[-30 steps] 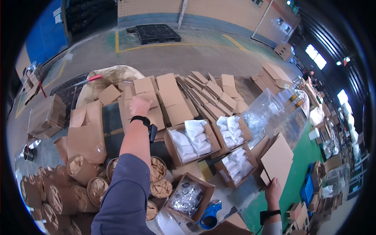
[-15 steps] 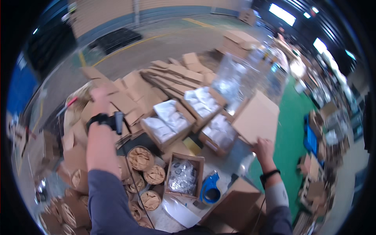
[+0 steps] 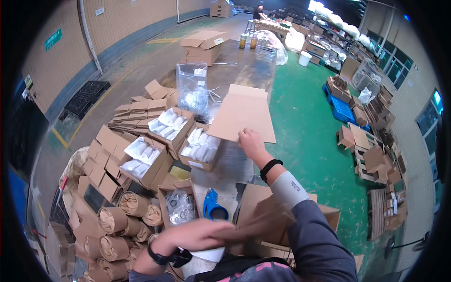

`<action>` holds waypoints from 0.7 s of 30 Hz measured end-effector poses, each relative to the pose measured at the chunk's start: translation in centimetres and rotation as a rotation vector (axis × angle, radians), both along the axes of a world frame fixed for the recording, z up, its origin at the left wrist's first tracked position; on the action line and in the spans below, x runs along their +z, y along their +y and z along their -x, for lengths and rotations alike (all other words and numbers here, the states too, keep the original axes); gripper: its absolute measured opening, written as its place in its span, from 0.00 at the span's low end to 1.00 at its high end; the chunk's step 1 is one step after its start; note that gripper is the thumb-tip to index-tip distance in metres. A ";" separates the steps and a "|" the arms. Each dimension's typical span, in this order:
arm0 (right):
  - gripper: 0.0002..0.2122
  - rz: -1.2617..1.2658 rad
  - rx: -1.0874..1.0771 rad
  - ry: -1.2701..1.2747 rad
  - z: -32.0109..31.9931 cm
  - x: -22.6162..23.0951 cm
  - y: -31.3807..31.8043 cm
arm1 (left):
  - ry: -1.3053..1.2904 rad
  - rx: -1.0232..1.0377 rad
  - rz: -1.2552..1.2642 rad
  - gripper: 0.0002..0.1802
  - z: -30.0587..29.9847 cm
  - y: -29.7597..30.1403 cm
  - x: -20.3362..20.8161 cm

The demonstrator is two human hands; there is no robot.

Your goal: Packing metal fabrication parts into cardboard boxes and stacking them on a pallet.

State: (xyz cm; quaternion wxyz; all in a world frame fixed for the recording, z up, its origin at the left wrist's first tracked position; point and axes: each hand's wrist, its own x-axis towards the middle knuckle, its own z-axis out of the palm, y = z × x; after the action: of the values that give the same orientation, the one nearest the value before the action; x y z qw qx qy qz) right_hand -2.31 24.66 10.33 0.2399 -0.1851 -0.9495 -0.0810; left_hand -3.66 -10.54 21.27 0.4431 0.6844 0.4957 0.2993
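Observation:
My right hand (image 3: 252, 142) is closed on the near edge of a flat, creased cardboard sheet (image 3: 244, 115), which slants up and away from it. My left hand (image 3: 199, 233) is low in front of me, over the near edge of the work surface. A motion-smeared brown cardboard piece (image 3: 260, 222) extends from its fingers, over an open carton (image 3: 324, 218). Just beyond the left hand are a blue tape dispenser (image 3: 212, 203) and a small carton (image 3: 162, 199) with clear-bagged rings (image 3: 181, 207). Further off stand cartons filled with white-wrapped items (image 3: 143, 157).
Several brown paper-stuffed cylinders (image 3: 112, 246) crowd the lower left. Folded cardboard (image 3: 103, 157) is heaped behind them. A clear plastic bag (image 3: 192, 91) and a closed carton (image 3: 202, 47) stand farther back. Beyond the green floor (image 3: 305, 127), a blue pallet (image 3: 342, 109) carries boxes at right.
My left hand has come back from the cardboard heap to the near edge, with a smeared cardboard piece at its fingers. My right hand still grips the sheet. The view has turned right.

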 end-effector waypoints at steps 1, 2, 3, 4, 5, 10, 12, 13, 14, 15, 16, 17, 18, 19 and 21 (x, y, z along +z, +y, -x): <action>0.03 0.082 0.011 0.050 -0.8 -0.1 0.2 | -0.162 -0.059 0.229 0.28 -1.4 0.7 -2.0; 0.06 0.140 -0.064 0.104 -2.1 1.4 1.6 | -0.224 -0.136 0.246 0.29 -1.8 1.9 -4.5; 0.10 -0.022 0.023 0.365 -3.7 4.0 2.1 | -0.296 -0.202 0.273 0.29 -2.6 2.5 -6.2; 0.11 0.103 -0.091 0.328 -5.9 6.5 2.5 | -0.496 -0.280 0.536 0.30 -3.1 3.7 -6.3; 0.07 0.114 0.011 0.535 -8.1 9.8 2.0 | -0.314 -0.370 0.472 0.29 -3.3 4.7 -7.4; 0.11 0.797 -0.330 0.584 -28.5 23.1 -3.1 | 0.219 -0.513 0.216 0.42 -9.4 8.0 -9.5; 0.10 1.236 -0.532 0.695 -36.3 23.4 -5.4 | 0.344 -0.467 0.112 0.40 -11.4 8.1 -11.5; 0.11 1.305 -0.610 0.555 -41.3 22.9 -6.8 | 0.419 -0.430 0.084 0.37 -12.3 8.1 -12.4; 0.11 1.305 -0.536 0.305 -48.7 20.9 -6.7 | 0.455 -0.396 -0.054 0.30 -13.4 8.0 -13.3; 0.11 1.310 -0.724 0.211 -53.0 19.2 -8.1 | 0.526 -0.407 -0.156 0.27 -14.1 7.5 -15.3; 0.10 1.495 -0.836 0.353 -53.8 18.2 -10.6 | 0.539 -0.396 -0.201 0.26 -14.4 7.1 -15.3; 0.10 1.678 -0.946 0.503 -54.0 17.4 -12.3 | 0.555 -0.384 -0.243 0.26 -14.6 6.5 -15.1; 0.10 1.682 -0.957 0.499 -54.3 16.0 -12.8 | 0.547 -0.390 -0.236 0.26 -14.6 6.0 -15.1; 0.11 1.702 -0.947 0.514 -54.7 13.7 -13.1 | 0.541 -0.381 -0.247 0.26 -14.4 5.4 -15.2; 0.12 1.694 -0.946 0.528 -53.4 9.2 -13.5 | 0.527 -0.374 -0.248 0.26 -13.8 3.7 -15.3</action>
State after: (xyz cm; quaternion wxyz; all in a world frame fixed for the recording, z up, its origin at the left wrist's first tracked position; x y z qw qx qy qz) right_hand 51.10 11.17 19.51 0.1750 -0.6651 -0.4395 0.5778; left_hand 10.18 -6.82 6.01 0.2606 0.8658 0.4188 0.0836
